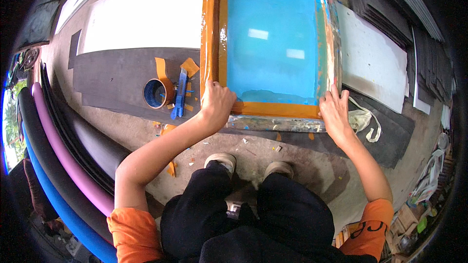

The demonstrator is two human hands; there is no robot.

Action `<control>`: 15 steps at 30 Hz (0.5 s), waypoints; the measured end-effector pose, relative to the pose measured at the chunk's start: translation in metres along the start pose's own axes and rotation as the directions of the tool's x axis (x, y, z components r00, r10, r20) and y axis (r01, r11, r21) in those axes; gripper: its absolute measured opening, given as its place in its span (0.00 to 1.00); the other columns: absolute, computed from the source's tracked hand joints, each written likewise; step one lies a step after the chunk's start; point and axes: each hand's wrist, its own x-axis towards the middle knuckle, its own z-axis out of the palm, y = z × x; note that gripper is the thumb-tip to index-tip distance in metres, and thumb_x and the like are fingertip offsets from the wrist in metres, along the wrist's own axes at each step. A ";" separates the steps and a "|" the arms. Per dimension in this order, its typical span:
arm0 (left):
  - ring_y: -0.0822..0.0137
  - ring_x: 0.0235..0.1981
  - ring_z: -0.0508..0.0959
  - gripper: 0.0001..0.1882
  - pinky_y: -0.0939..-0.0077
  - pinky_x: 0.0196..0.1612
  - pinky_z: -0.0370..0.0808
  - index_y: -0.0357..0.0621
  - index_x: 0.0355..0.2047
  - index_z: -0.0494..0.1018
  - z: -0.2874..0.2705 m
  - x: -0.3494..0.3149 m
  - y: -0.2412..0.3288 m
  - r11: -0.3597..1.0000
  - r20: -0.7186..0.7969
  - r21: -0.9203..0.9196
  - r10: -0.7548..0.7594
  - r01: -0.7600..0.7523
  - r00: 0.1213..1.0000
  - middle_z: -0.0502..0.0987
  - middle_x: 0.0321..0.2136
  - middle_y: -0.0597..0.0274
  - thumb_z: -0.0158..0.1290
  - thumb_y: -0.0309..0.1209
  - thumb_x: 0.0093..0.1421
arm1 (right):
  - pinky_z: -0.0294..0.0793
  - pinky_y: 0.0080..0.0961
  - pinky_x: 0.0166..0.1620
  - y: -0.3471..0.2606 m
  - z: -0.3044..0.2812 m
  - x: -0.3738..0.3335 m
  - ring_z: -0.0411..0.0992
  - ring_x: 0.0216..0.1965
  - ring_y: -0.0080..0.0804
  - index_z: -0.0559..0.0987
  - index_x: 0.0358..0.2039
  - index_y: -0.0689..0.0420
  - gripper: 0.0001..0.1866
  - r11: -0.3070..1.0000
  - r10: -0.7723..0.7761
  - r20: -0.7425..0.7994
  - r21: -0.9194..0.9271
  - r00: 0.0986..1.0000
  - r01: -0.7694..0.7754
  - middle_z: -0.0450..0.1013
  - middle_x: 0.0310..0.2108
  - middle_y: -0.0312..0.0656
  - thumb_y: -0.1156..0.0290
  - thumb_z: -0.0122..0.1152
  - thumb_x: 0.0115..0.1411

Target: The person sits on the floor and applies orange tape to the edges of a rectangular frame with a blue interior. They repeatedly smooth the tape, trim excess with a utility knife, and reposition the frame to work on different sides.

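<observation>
In front of me is a screen printing frame (275, 123) with a glossy blue mesh (273, 63). Brown packing tape (287, 109) runs along its left and near inner edges. My left hand (218, 101) is closed at the near left corner, knuckles up, on the taped edge; its fingertips are hidden. My right hand (336, 113) grips the right side rail close to the near corner, with bent fingers over it. Left of the frame stand a roll of brown tape (168, 89), its loose end sticking up, and a blue utility knife (180, 95).
White sheets (141, 17) and dark sheets (107, 75) lie around the frame. A white cloth strap (360, 118) is beside my right hand. Rolled coloured foam (73, 160) leans at the left. Tape scraps (171, 169) litter the concrete by my shoes (222, 160). Dark panels are stacked far right.
</observation>
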 end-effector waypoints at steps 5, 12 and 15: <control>0.68 0.36 0.75 0.06 0.72 0.38 0.64 0.52 0.30 0.75 -0.001 0.005 0.000 0.998 0.006 0.067 -0.008 0.008 1.000 0.76 0.27 0.66 0.55 0.32 0.50 | 0.57 0.37 0.44 0.003 0.001 -0.001 0.62 0.45 0.38 0.77 0.29 0.65 0.12 1.000 0.008 0.001 0.011 1.000 -0.008 0.70 0.31 0.48 0.76 0.64 0.40; 0.60 0.39 0.73 0.12 0.64 0.41 0.70 0.41 0.40 0.67 0.008 0.000 -0.029 0.949 -0.439 -0.143 0.193 -0.281 0.877 0.73 0.33 0.57 0.48 0.33 0.58 | 0.68 0.36 0.46 0.017 -0.015 -0.005 0.68 0.40 0.43 0.77 0.33 0.65 0.07 0.806 0.045 -0.110 0.591 0.993 0.029 0.71 0.33 0.46 0.75 0.53 0.56; 0.50 0.38 0.76 0.12 0.58 0.40 0.71 0.41 0.42 0.65 -0.004 0.006 -0.015 0.307 -0.424 -0.810 0.284 -0.500 0.860 0.76 0.34 0.47 0.47 0.33 0.60 | 0.68 0.36 0.44 -0.010 -0.003 0.003 0.68 0.38 0.44 0.76 0.34 0.64 0.08 0.559 -0.054 -0.109 0.820 0.993 0.121 0.70 0.32 0.46 0.73 0.53 0.58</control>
